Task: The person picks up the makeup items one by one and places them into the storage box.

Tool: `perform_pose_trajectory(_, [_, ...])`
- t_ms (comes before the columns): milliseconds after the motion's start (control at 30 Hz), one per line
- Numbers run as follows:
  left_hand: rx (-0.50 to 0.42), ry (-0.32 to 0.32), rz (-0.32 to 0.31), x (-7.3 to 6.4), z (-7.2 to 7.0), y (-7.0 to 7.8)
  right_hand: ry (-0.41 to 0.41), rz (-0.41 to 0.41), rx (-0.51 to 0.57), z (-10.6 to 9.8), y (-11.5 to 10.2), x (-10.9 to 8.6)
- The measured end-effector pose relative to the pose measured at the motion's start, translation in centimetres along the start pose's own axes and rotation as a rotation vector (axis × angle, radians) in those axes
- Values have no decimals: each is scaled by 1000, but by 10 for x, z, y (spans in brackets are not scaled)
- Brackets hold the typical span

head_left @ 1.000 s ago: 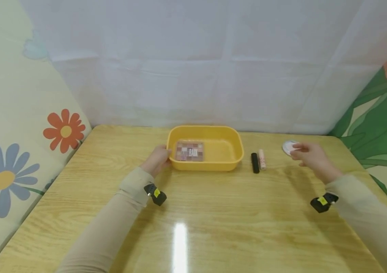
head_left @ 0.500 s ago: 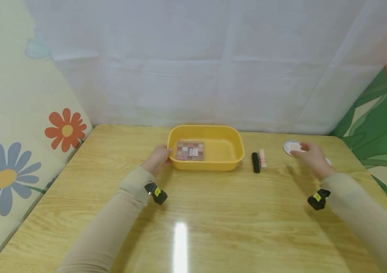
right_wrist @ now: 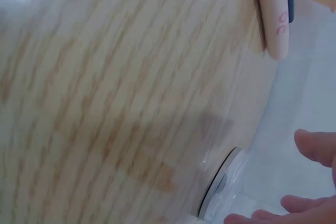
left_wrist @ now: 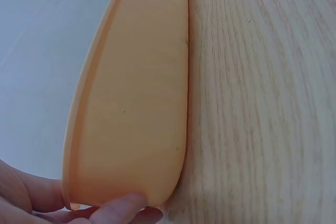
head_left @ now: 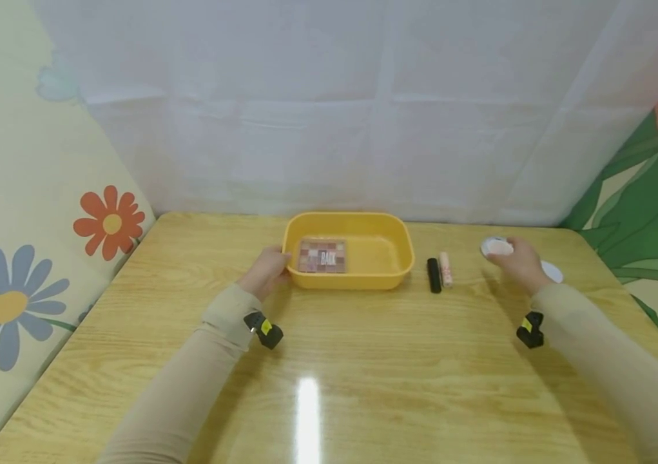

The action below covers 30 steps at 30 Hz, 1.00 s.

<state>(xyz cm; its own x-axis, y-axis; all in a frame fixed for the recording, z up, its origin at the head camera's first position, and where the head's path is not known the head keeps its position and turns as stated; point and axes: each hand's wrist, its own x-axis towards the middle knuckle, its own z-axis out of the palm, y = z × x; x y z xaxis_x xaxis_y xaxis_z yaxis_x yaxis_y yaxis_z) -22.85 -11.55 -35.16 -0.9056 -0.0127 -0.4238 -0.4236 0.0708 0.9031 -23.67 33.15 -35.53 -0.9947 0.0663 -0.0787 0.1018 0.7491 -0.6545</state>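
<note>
My left hand grips the left end of a yellow plastic basin. In the left wrist view its fingers lie against the basin's outer wall near the rim. A checked makeup palette lies in the basin's left half. My right hand is at a round white disc-shaped item, thumb and fingers spread apart. In the right wrist view the disc lies on the table just beside the fingertips; whether they touch it is unclear.
A black tube and a pale pink tube lie side by side right of the basin. Another white round item, partly hidden, lies behind my right wrist. A white cloth backdrop hangs at the wooden table's far edge.
My right forearm has swung left, and its hand has shifted slightly left at the disc. The white item beside that wrist has come into sight. My left hand and the basin have stayed put.
</note>
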Motion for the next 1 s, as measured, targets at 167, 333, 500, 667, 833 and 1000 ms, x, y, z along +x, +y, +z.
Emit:
perform_pose_trajectory(167, [2,-4,3,0,0,1,-23,-9,-50,2,-1,7])
perform_pose_trajectory(333, [0,-3,3,1,0,1,-46,-9,-108,3,-2,13])
perform_pose_trajectory(500, [-13,-3,-2,0,0,1,-79,3,-109,2,-2,16])
perform_pose_trajectory(667, [-28,-7,9,0,0,0,-82,1,-111,3,-1,22])
perform_pose_trajectory(833, [-23,-5,16,0,0,0,-86,-15,-112,5,4,30])
perform_pose_trajectory(1000, [-34,-10,10,1,0,-1,-56,-32,-207,6,12,36])
